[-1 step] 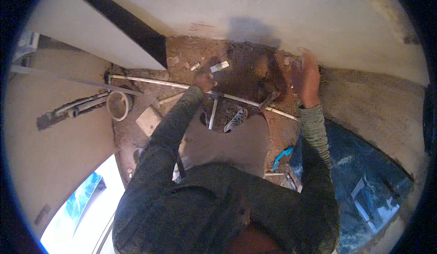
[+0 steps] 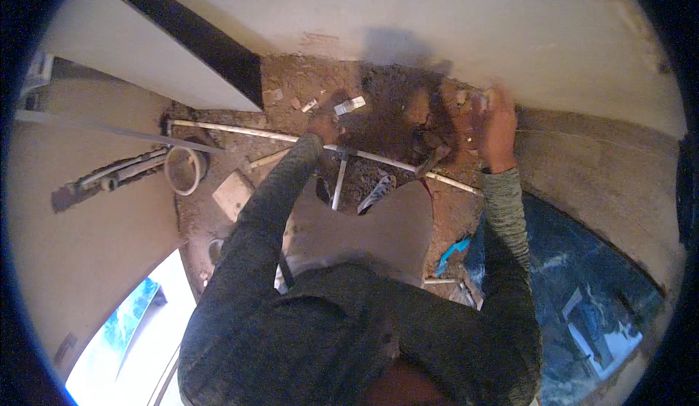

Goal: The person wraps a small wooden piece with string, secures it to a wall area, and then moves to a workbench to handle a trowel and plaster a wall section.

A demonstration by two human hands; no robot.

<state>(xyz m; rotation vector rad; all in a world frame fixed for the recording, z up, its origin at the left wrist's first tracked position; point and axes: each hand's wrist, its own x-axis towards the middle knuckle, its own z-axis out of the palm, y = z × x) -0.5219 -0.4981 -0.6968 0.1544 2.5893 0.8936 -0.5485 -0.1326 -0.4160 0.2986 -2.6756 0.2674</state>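
Observation:
My left hand reaches down to the dirt floor beside a long white pipe. Its fingers are dark and partly hidden by the wrist, so I cannot make out a grip. A small white block-like piece lies just beyond that hand. At the right, my right hand is raised close to the wall, its fingers smeared by motion; whether anything is in them is unclear. Between the hands, a dark tee joint links the long pipe to a short white pipe running toward me.
A round bucket stands at the left near a flat pale block. A brick-like piece lies against the pipe. To the right are a bright blue object and a blue marbled surface. The pale wall rises ahead.
The fingers of my right hand have moved slightly, and that hand sits a little further right. My left hand stays by the pipe. The view has shifted slightly.

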